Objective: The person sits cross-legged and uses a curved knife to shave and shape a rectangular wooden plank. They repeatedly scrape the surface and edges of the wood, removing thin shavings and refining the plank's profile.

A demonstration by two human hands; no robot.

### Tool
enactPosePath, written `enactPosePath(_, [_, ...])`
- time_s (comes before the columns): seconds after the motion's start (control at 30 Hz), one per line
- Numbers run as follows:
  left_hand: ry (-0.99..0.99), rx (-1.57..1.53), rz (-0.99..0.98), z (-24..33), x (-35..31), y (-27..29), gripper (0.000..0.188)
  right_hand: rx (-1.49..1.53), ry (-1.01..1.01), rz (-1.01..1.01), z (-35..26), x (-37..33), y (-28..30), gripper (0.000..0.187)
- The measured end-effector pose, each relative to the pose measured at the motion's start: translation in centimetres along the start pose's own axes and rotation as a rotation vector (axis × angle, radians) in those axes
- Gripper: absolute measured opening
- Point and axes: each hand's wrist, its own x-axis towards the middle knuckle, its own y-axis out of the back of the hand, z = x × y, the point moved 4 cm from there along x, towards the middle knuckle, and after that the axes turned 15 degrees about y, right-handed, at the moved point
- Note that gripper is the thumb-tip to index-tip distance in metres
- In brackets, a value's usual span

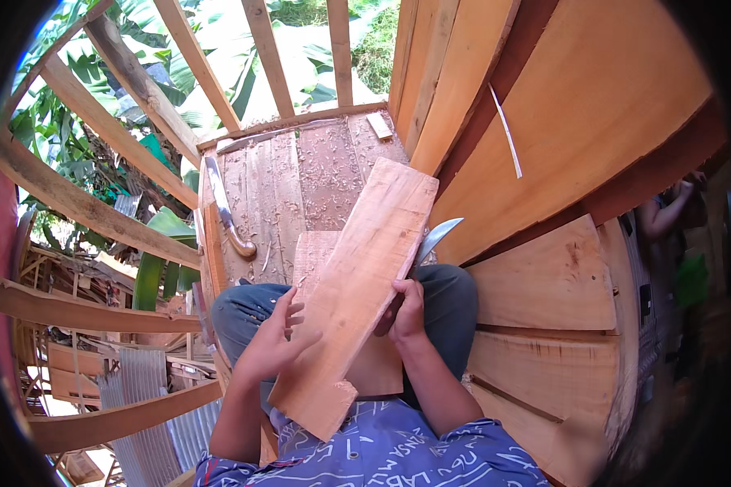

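A pale wooden board [364, 268] slants up across my lap, its notched near end close to my shirt. My left hand [284, 333] is open beside the board's left edge, its fingers spread and slightly blurred. Against the right edge, my right hand [408, 310] is closed on a knife, thumb upward. The knife's curved blade [439, 237] sticks up past the board; its handle is mostly hidden in my fist. Beneath the slanted board lies another flat piece of wood [382, 361], partly covered.
A large knife [226, 207] with a wooden handle lies on the shaving-strewn plank floor [321, 174]. Wooden slats [142, 81] form a railing at left and front. Wide boards [577, 122] lean at right. Another person's arm [662, 215] shows at far right.
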Motion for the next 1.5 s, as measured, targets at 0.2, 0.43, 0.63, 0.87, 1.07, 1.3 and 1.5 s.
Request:
enactPosePath(0.2, [0.042, -0.303, -0.363, -0.1, -0.2, 0.0, 0.050, 0.212, -0.055, 0.177, 1.7, -0.1, -0.4, 0.042])
enactPosePath(0.43, [-0.064, -0.330, -0.259, 3.1, -1.5, 0.7, 0.034, 0.142, -0.072, -0.069, -0.8, 0.1, -0.9, 0.033])
enactPosePath(0.63, [-0.190, 0.086, 0.010, 4.3, -3.3, 2.9, 0.027, 0.022, -0.068, -0.222, -1.0, -1.5, 0.6, 0.056])
enactPosePath(0.87, [-0.243, 0.244, 0.112, 2.7, -5.6, 2.4, 0.023, -0.386, 0.180, -0.356, -2.0, -3.2, 0.7, 0.047])
enactPosePath(1.07, [-0.061, 0.120, 0.045, 1.5, -6.6, 0.6, 0.023, -0.780, 0.462, -0.472, -4.4, -3.9, -1.0, 0.042])
enactPosePath(1.3, [-0.034, 0.088, 0.072, 0.2, -6.5, -1.4, 0.021, -1.051, 0.443, -0.633, -3.8, -4.8, -1.7, 0.049])
enactPosePath(1.5, [0.002, 0.072, 0.085, -0.6, -6.0, -2.2, 0.020, -1.085, 0.391, -0.563, -2.7, -4.0, -1.2, 0.049])
